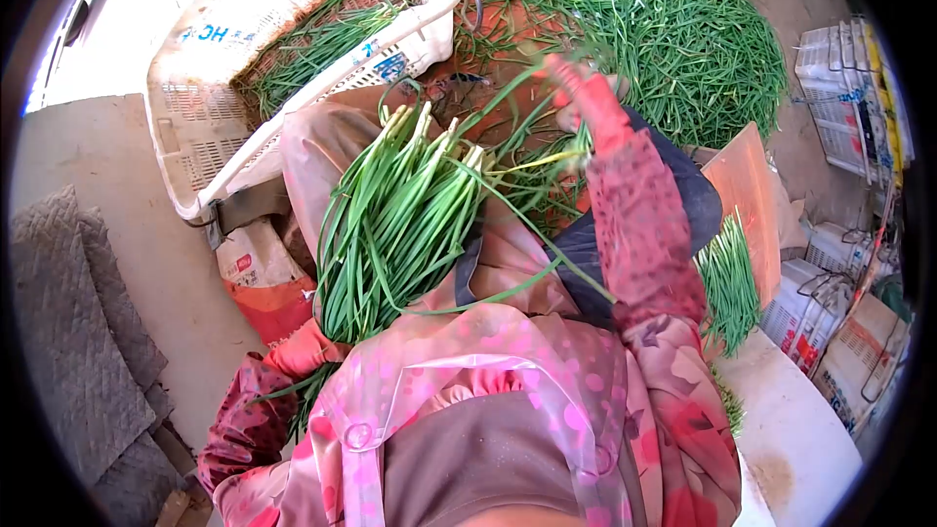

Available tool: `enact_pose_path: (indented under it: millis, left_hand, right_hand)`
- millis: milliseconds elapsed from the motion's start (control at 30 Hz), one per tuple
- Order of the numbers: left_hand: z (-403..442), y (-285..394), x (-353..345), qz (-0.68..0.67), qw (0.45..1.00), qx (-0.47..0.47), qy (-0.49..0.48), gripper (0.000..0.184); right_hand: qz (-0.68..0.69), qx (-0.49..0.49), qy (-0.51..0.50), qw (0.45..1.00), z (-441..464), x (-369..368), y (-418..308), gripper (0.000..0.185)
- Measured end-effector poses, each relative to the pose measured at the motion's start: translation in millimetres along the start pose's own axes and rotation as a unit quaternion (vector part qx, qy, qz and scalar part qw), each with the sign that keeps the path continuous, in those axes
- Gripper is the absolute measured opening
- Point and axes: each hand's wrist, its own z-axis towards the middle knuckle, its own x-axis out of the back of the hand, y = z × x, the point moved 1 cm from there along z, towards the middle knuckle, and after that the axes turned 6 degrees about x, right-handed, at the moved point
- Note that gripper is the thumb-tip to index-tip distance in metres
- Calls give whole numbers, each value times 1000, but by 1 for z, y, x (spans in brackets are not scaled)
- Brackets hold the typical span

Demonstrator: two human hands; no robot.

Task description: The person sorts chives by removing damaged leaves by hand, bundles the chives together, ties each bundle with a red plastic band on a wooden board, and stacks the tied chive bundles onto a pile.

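A thick bundle of long green chives (395,224) lies across my lap, its pale root ends pointing away from me. My left hand (305,349), in a red glove, is closed around the leafy lower end of this bundle. My right hand (590,107), also red-gloved, is raised beyond my right knee near the big chive pile (673,39). Motion smears its fingers, so I cannot see whether it holds any of the blurred green leaves beside it. One long loose leaf (542,278) slants from the bundle across my lap.
A white plastic basket (185,132) with some chives inside stands tilted at the far left. A neat chive bunch (730,283) rests at my right by a brown board (747,195). White crates (835,88) line the right side; grey matting (73,332) lies at left.
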Motion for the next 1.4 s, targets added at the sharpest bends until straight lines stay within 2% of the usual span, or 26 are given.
enact_pose_path:
  millis: [67,133,200,267,333,367,400,433,500,533,600,667,733,800,833,867,933,1000,1033,1067,1100,1167,1200,1267,1300,1400]
  left_hand:
    - [-2,6,2,72,997,-29,-19,55]
    - [-1,6,-4,0,999,-25,-26,53]
    - [2,11,-7,36,998,-40,-22,55]
    - [6,13,-4,69,996,-51,-18,55]
    - [8,10,-2,98,993,-61,-15,55]
    - [8,8,-1,114,991,-65,-15,55]
    - [7,7,0,112,992,-64,-11,55]
    - [7,6,1,116,991,-67,-14,55]
    - [11,1,10,124,990,-54,-49,59]
    - [12,4,10,125,989,-55,-50,59]
    - [13,9,7,89,995,-15,-38,63]
    - [19,4,9,83,995,-45,-33,64]
    - [22,-8,23,80,994,-72,-27,66]
    - [18,-23,42,102,994,29,-32,65]
    - [17,-21,40,109,991,63,-34,65]
    - [15,-17,34,111,993,27,-19,41]
    - [10,0,28,116,993,-12,-5,20]
    - [1,7,32,-28,993,116,-14,23]
    - [0,7,38,-90,986,122,-69,28]
    - [0,7,40,-85,988,113,-57,29]
    - [1,12,39,-61,993,93,-29,31]
    - [3,25,35,-11,999,46,27,36]
    - [5,31,32,10,998,29,50,38]
    - [9,39,26,46,995,9,85,44]
    - [10,40,24,62,994,3,94,47]
    - [12,24,16,122,990,23,66,56]
  right_hand:
    - [-260,129,-151,945,-31,-38,-16,66]
    - [-514,226,-178,808,-71,-82,-18,69]
    - [-590,131,-217,767,-64,-105,7,54]
    - [-595,211,-141,763,-24,-85,74,38]
    - [-556,180,-29,811,12,-40,98,29]
    - [-584,162,-26,795,21,-11,98,29]
    - [-544,62,0,837,28,12,96,33]
    - [-623,46,-30,780,31,36,96,39]
    - [-680,59,8,731,7,37,57,44]
    - [-674,37,-11,738,-11,27,16,43]
    - [-565,296,4,770,-27,6,-7,42]
    - [-436,459,-74,770,-51,-43,-34,47]
    - [-395,599,-118,687,-83,-96,-44,41]
    - [-435,640,-149,616,-121,-132,-40,39]
    - [-455,605,-176,629,-125,-143,-29,40]
    - [-474,566,-199,644,-129,-152,-17,42]
    - [-401,643,-166,631,-140,-165,-21,25]
    - [-264,603,-250,710,-145,-195,-14,10]
    - [-288,551,-315,717,-144,-208,-11,11]
    - [-310,495,-376,719,-143,-220,-8,11]
    - [-311,497,-370,721,-143,-229,-9,11]
    - [-384,408,-474,679,-143,-245,-4,21]
    - [-383,406,-469,685,-141,-251,1,21]
    - [-124,349,-467,803,-135,-259,15,38]
    - [-160,354,-471,792,-130,-263,17,50]
    - [-105,290,-499,810,-123,-266,25,52]
